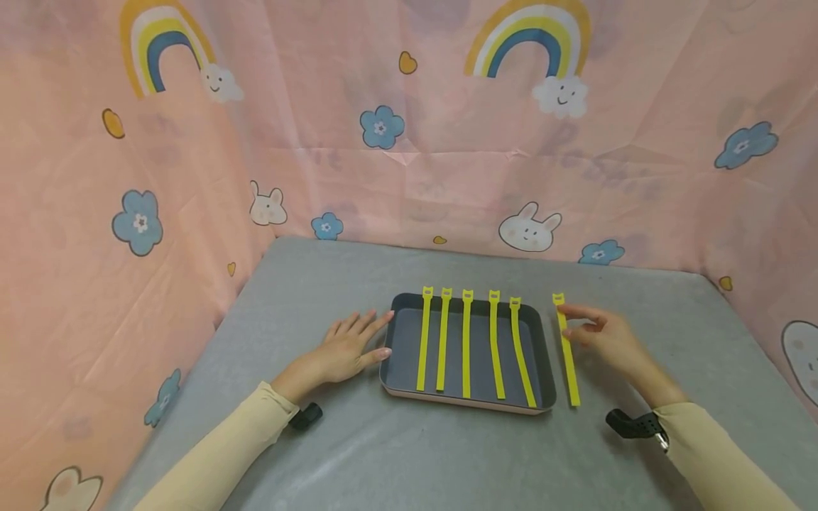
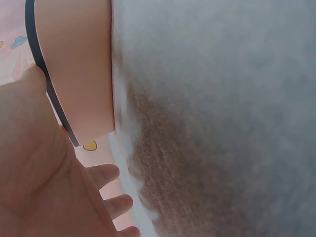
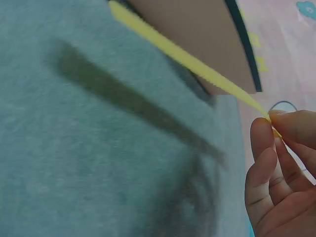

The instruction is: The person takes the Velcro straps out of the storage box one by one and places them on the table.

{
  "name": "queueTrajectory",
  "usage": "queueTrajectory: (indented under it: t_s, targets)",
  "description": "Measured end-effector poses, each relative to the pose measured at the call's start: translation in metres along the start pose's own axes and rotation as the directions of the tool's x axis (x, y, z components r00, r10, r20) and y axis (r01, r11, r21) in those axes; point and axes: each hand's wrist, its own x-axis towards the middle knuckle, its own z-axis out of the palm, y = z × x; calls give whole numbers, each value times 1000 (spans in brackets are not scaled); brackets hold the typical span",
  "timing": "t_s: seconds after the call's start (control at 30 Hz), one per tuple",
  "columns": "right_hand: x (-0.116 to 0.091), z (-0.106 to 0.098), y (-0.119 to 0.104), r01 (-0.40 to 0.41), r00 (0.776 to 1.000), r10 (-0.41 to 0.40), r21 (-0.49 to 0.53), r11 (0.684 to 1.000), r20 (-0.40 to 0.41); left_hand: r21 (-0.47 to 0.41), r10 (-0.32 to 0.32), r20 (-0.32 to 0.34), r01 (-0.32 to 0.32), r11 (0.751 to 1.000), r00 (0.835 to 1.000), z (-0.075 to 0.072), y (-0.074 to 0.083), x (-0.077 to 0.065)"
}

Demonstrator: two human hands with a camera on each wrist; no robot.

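Observation:
A dark-lined rectangular baking tray (image 1: 469,405) with a pinkish outside lies on the table. Several yellow cable ties (image 1: 466,348) lie side by side across it, their slotted heads over the far rim. My left hand (image 1: 348,348) has its fingers spread, with thumb and index fingertip at the tray's left rim; the left wrist view shows the tray's outer wall (image 2: 74,64) beside the palm. To the right of the tray, my right hand (image 1: 603,337) pinches one more yellow cable tie (image 1: 569,362) near its head. In the right wrist view that tie (image 3: 182,57) slants above the table, its shadow below.
The grey table (image 1: 409,468) extends around the tray on all sides. A pink printed cloth (image 1: 441,184) with rainbows, flowers and rabbits hangs behind it and along both sides. Dark wrist-worn devices (image 1: 629,424) show at both cuffs.

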Motion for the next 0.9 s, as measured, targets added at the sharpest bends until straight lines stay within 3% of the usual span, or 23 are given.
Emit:
queueTrajectory:
  t_s: [0.9]
  targets:
    - [2, 23, 17, 27, 999, -26, -53, 998, 27, 1, -8, 9, 8, 1000, 1000, 0, 1, 0]
